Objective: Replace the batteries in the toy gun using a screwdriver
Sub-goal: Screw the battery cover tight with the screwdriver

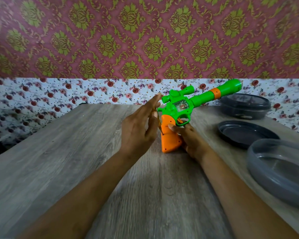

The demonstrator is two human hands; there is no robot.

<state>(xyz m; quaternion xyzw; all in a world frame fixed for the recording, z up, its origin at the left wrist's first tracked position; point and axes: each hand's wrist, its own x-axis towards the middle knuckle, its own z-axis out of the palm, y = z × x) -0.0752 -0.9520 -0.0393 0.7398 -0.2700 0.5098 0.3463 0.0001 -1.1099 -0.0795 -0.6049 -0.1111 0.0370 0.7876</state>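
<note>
Toy gun (178, 107): upright on table (76, 152), butt down, barrel pointing up-right.
R hand (192, 140): wrapped round orange grip, thumb near trigger.
L hand (140, 126): fingers nearly straight, thumb pinching amber screwdriver (159, 125) at grip's back edge (tip hidden).
Step, prob.: working the cover screw.
Tip: keep shaft square to screw, press in w/ each turn, keep butt planted.
</note>
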